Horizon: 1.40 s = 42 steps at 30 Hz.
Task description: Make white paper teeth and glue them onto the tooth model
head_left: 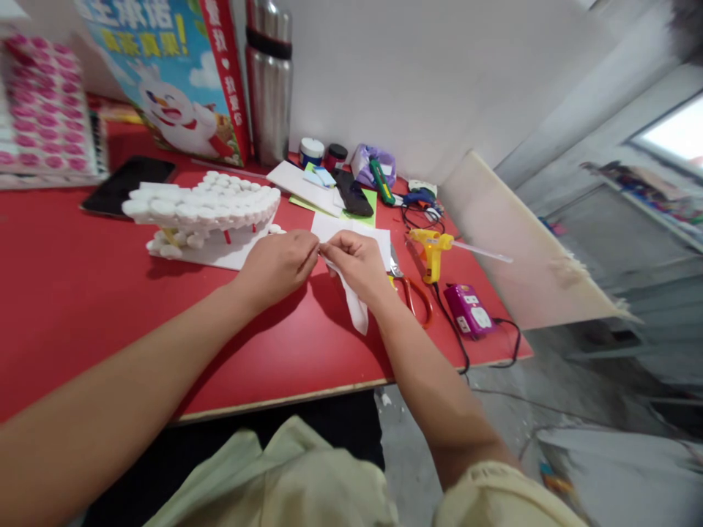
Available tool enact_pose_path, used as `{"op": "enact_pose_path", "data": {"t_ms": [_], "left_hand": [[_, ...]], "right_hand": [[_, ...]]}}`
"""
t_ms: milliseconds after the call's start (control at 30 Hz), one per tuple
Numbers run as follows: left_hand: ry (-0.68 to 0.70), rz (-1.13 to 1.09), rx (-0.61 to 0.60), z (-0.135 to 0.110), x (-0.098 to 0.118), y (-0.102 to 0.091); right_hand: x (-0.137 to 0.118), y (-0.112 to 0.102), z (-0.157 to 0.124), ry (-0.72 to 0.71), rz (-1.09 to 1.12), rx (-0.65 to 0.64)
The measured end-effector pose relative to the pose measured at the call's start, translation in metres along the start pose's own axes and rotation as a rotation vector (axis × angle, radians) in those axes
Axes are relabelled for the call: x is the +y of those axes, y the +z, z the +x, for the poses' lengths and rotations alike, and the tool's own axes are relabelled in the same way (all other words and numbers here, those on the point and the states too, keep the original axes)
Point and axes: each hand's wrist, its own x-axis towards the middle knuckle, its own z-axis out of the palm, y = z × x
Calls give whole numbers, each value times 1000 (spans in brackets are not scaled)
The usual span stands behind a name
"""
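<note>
Probably tissue [356, 309] in right grip [356, 260].

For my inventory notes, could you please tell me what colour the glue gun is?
The glue gun is yellow, best seen in the head view.

1. Thin, limp strip [358, 315]: plain white.
2. Arched model of rounded pieces [209, 206]: white; rods [227, 236]: red.
3. Flat tabletop [71, 285]: solid red.
4. Pistol-shaped plastic glue gun [433, 258]: yellow.
5. Boxy power socket [470, 311]: purple, white outlet face [482, 317].
6. Cylindrical metal flask [269, 102]: silver, black band [268, 43].
7. Rectangular sheet [55, 110]: pink dots, white ground.
</note>
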Motion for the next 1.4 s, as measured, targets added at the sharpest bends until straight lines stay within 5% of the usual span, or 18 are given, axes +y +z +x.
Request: {"op": "enact_pose_path", "data": {"t_ms": [233, 467, 800, 1067, 1400], "left_hand": [[0, 147, -176, 4, 10, -6], [58, 150, -193, 3, 12, -1], [-39, -199, -1, 1, 1, 1], [-53, -139, 40, 0, 2, -1], [-79, -144, 51, 0, 1, -1]], "right_hand": [[0, -2, -2, 3, -46, 39], [4, -5, 0, 16, -24, 57], [-2, -2, -2, -50, -66, 31], [-2, -10, 5, 365, 374, -78], [-5, -10, 3, 290, 309, -134]]}}
